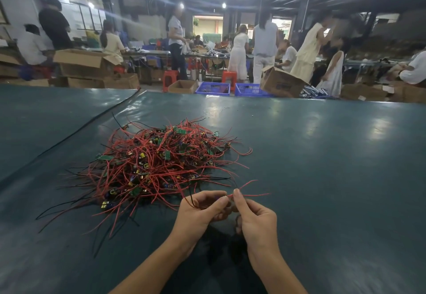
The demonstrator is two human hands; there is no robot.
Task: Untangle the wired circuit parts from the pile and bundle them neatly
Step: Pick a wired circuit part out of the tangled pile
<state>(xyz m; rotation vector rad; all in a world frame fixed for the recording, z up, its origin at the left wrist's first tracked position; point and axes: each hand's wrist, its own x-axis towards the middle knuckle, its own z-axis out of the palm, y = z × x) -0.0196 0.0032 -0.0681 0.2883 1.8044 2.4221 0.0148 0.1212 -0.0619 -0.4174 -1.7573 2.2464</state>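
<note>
Fingertips (237, 192) of left hand (198, 212) and right hand (257, 221) pinch red wire (255, 194)

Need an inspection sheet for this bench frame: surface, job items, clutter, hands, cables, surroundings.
Surface: dark green table cover, glossy, with light reflections.
Job's things: tangled pile of red and black wired circuit parts, left of centre; held wires lifted at its near edge.
Clutter: nothing seen.
Grippers: left hand curled round the held wires; right hand pinches them between thumb and forefinger.
Cables: dark line running diagonally across the cover at left; cable or seam, cannot tell.
Surroundings: people at the far benches, cardboard boxes, blue crates, red stools.
</note>
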